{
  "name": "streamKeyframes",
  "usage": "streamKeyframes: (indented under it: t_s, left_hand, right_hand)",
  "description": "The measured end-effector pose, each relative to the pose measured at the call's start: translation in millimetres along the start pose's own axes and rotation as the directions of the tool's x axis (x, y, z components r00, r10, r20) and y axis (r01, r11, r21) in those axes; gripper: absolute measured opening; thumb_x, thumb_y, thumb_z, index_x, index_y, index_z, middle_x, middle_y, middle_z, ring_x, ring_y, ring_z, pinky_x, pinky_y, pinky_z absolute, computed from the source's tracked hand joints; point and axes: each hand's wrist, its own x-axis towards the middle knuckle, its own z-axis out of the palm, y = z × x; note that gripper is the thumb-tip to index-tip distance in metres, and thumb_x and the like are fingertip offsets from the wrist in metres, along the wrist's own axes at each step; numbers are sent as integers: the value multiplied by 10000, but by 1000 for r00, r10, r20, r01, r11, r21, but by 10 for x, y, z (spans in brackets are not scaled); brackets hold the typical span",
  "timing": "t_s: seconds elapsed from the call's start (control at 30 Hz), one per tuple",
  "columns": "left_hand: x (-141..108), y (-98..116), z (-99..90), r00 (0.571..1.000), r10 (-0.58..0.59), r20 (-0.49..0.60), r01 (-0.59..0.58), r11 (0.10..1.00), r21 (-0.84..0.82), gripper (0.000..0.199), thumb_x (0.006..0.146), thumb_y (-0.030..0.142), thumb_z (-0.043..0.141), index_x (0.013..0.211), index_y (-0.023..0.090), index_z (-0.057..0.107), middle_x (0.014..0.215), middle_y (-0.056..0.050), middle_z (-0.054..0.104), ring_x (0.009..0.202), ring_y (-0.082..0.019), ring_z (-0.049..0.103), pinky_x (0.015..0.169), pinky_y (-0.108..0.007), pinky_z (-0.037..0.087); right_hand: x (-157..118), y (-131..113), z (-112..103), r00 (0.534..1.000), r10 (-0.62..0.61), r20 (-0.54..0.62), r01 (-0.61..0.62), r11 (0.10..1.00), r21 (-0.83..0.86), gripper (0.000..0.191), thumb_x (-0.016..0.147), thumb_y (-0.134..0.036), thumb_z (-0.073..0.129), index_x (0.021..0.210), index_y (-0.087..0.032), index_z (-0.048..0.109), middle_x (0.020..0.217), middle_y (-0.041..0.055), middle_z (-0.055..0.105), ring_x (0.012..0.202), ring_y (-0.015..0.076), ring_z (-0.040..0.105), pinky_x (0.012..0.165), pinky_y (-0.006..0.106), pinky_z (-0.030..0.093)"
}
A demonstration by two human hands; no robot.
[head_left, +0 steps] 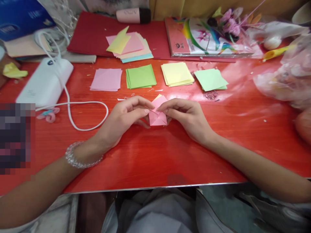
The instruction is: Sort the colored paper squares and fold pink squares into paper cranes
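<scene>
Your left hand (121, 119) and right hand (188, 118) pinch the small pink paper (157, 119) from opposite sides, thumbs and forefingers meeting over its face, probably so that neither edge can slip while the creases are worked. You hold it near the middle of the red table (145, 161), just in front of the pink stack (106, 79), green stack (141, 76), yellow stack (177, 73) and pale green stack (211, 79), which seem lined up by colour for easy reach. The paper itself is folded, with creases slanting across its lower part and a squared bottom edge (a sliver of yellow peeks out at its top; whether it is attached, you cannot tell).
</scene>
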Motion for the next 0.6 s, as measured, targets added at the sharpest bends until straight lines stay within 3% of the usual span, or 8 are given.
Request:
streamKeyframes:
  t_s: [0.13, 0.3, 0.43, 0.6]
  left_hand:
    - [15, -3, 9, 999, -39, 28, 39, 999, 21, 224, 841, 358, 550, 841, 156, 645, 747, -24, 631, 697, -132, 611, 607, -224, 524]
    - [27, 3, 1, 993, -90, 79, 80, 989, 121, 221, 811, 359, 608, 755, 150, 651, 640, -1, 620, 593, -101, 589, 600, -203, 508]
    - [25, 19, -12, 997, -57, 49, 50, 988, 146, 204, 809, 351, 608, 802, 156, 669, 725, -10, 657, 619, -104, 597, 593, -199, 502]
    - [11, 9, -17, 993, -23, 115, -6, 970, 243, 199, 846, 346, 554, 852, 176, 656, 780, -2, 663, 664, -107, 602, 641, -200, 498]
  right_hand:
    - [-3, 8, -3, 1000, -13, 21, 13, 999, -30, 125, 816, -174, 572, 814, -206, 693, 801, -15, 677, 688, 111, 606, 647, 239, 506]
    - [-16, -1, -4, 996, -59, 61, 64, 995, -75, 127, 828, -166, 562, 843, -204, 682, 822, -15, 668, 772, 113, 615, 726, 233, 504]
    - [-18, -19, 15, 999, 38, 25, -39, 998, 44, 166, 837, -251, 580, 991, -230, 639, 737, -29, 644, 687, 107, 624, 648, 223, 522]
    - [-2, -27, 18, 985, 155, 78, -158, 987, 37, 320, 800, -473, 606, 698, -170, 611, 631, 2, 628, 578, 122, 627, 556, 230, 538]
